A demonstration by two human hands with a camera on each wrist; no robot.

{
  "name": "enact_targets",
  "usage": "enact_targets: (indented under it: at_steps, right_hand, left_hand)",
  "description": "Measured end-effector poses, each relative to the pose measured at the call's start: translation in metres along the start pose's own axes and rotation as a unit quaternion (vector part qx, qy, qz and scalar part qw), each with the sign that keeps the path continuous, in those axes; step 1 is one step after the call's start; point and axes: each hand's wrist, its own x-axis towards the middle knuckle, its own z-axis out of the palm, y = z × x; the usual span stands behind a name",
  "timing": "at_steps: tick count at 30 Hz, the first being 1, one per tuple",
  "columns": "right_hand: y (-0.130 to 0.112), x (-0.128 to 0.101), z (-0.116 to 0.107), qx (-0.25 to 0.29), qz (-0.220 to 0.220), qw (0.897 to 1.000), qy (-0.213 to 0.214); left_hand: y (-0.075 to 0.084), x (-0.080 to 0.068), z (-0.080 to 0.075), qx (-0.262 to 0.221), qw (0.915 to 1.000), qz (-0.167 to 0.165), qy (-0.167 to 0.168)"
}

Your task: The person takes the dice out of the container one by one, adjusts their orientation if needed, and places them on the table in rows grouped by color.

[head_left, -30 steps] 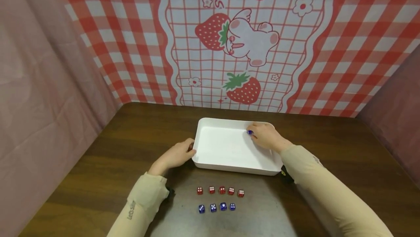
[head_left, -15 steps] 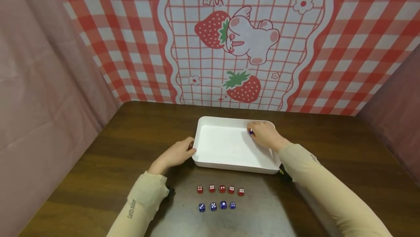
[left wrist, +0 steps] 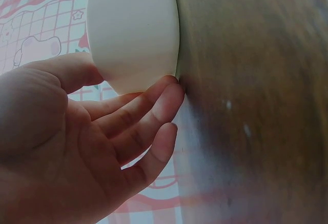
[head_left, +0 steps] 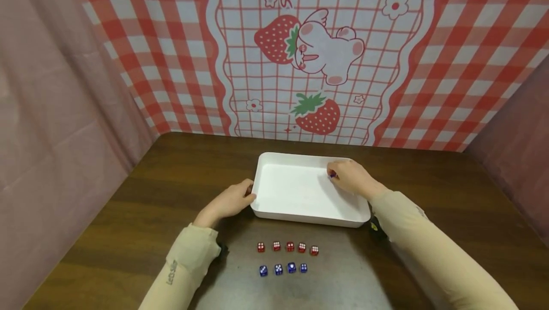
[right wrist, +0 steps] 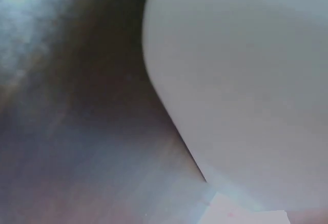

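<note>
A white rectangular tray lies on the table in the head view. At its left end my left hand grips the wall; in the left wrist view the thumb presses near the rim while curled fingers touch the lower edge. Inside the tray's back right part, my right hand pinches a blue die, mostly hidden by the fingers. The right wrist view has only the tray's outer wall, with no fingers showing.
In front of the tray is a row of several red dice, with several blue dice in a row nearer me. They lie on the brown wooden table. A strawberry-print cloth hangs behind, and a pink curtain at left.
My right hand has shifted slightly to the right within the tray, still pinching the blue die. The left hand stays on the tray's end, and the rows of dice have not moved.
</note>
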Motion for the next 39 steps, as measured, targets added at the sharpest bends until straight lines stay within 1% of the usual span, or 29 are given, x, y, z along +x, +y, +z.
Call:
enact_targets:
  at_steps: [4,9,15,18,26,31,35,39]
  right_hand:
    - [-0.003,-0.004,-0.003,-0.001,-0.011,1.000,0.009]
    - [-0.006,-0.012,-0.006,0.011,-0.007,1.000,0.007]
    - [-0.010,-0.023,-0.009,0.027,-0.001,0.999,0.017]
    - [-0.013,-0.029,-0.010,0.034,-0.006,0.999,0.027]
    - [-0.023,-0.039,-0.011,0.040,-0.036,0.996,0.074]
    - [-0.030,-0.043,-0.013,0.050,-0.032,0.993,0.097]
    - [-0.034,-0.046,-0.013,0.049,-0.021,0.993,0.108]
    - [-0.039,-0.050,-0.014,0.048,-0.019,0.991,0.120]
  left_hand:
    - [0.000,0.000,0.000,0.002,1.0000,0.002,0.001]
    - [0.000,0.000,0.000,0.001,1.0000,0.002,-0.002]
    - [-0.001,0.001,0.001,0.004,1.0000,0.001,0.001]
    - [-0.001,0.001,0.001,0.007,1.0000,0.002,0.002]
    - [0.003,-0.002,0.000,0.003,1.0000,0.004,0.004]
    - [0.003,-0.001,0.000,0.007,0.9999,0.003,0.009]
    - [0.003,0.000,0.000,0.011,0.9999,0.006,0.010]
    - [0.003,-0.001,0.000,0.013,0.9999,0.005,0.009]
